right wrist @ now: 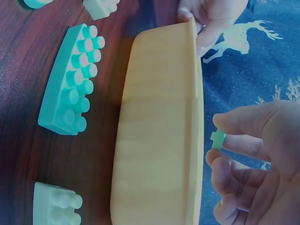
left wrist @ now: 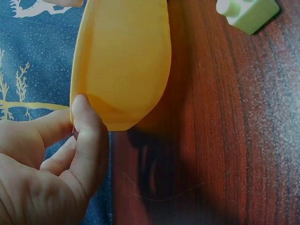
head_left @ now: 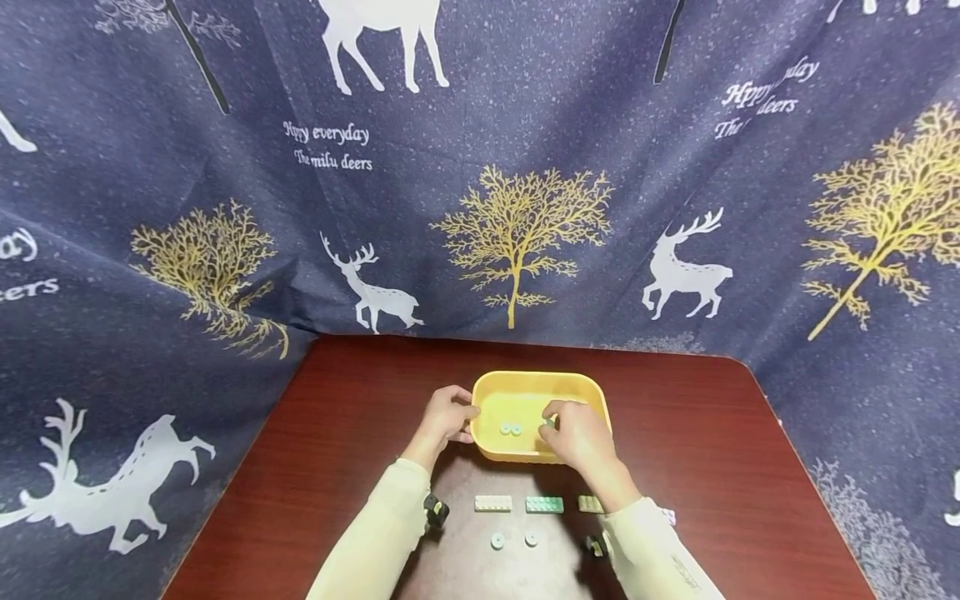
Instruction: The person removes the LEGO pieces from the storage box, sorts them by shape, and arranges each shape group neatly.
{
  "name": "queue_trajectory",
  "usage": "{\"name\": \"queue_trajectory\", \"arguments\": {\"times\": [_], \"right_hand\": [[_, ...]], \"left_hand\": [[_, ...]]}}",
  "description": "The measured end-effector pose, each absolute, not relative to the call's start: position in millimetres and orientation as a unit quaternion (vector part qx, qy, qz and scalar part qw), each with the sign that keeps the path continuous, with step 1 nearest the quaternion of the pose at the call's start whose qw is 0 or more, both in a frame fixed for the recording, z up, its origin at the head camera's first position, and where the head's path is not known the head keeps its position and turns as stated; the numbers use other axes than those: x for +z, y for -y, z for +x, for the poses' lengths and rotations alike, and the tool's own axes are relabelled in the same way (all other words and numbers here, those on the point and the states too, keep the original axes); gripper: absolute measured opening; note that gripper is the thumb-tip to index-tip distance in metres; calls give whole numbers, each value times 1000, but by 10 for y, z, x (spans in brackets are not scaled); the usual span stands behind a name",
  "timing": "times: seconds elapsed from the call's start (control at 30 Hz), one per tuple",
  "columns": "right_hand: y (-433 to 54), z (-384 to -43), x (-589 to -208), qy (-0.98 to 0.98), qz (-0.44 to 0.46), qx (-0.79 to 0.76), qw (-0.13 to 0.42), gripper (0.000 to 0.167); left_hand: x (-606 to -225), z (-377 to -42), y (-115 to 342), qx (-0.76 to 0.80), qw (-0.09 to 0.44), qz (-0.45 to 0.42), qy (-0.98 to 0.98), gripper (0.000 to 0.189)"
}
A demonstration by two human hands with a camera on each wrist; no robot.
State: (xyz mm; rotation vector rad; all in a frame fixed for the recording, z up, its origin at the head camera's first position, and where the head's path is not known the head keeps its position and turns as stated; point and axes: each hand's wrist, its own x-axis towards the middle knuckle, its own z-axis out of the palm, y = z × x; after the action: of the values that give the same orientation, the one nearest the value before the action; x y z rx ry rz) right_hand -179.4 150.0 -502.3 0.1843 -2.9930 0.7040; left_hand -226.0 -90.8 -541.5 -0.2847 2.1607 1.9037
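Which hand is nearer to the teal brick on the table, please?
The right hand is nearer, over the yellow bin beyond the teal brick; the left hand, holding the bin's left end, is farther off.

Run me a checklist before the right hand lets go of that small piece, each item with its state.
1. Green piece secure: ok, pinched between thumb and finger of the right hand.
2. Yellow bin steadied: ok, the left hand holds its left end at the rim.
3. Green piece touching the bin's floor: cannot tell, the near wall hides the floor in the right wrist view.
4. Bin bare inside: not ok, two round pieces lie there.
5. Table free of loose discs: not ok, two pale discs lie there.
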Motion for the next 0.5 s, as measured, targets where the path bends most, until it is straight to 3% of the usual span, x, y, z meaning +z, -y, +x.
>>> {"name": "queue_trajectory", "arguments": {"times": [0.5], "right_hand": [[-1556,-1460,-4899,963,54,257,61,17]], "left_hand": [[-5379,-2249,906,651,128,-102,-741,34]]}}
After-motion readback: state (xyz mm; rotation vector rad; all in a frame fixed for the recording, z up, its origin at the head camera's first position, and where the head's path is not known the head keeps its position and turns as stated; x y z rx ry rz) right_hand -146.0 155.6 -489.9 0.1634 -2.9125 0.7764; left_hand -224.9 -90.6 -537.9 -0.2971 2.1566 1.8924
